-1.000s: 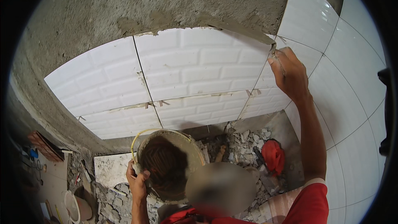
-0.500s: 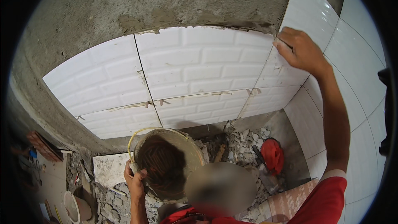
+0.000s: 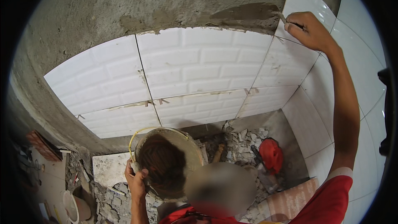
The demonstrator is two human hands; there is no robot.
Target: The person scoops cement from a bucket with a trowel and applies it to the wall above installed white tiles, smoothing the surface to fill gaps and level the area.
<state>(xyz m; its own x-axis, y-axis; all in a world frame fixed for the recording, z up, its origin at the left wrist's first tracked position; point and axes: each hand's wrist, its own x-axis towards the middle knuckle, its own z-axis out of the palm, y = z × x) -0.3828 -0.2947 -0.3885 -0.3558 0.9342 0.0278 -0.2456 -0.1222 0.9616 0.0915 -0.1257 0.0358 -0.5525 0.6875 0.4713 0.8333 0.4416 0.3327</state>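
Observation:
My right hand is closed round a trowel, seen mostly edge-on, with its blade against the bare wall beside the upright edge of a tile. Left of the blade runs a dark wet smear of mortar, just above the row of white brick-patterned tiles. Lower down, my left hand grips the yellow wire handle of a bucket by its grip, close to the rim. Inside the bucket, the dark contents are partly in shadow.
Rubble covers the floor under the wall, with a red cloth-like object on it. A white board lies left of the bucket. A small pail stands lower left. Glossy tiles line the right wall.
My right hand has moved up and slightly right with the trowel, from the tiles' top edge. A dark wet mortar smear now shows on the wall. My left hand stays at the bucket.

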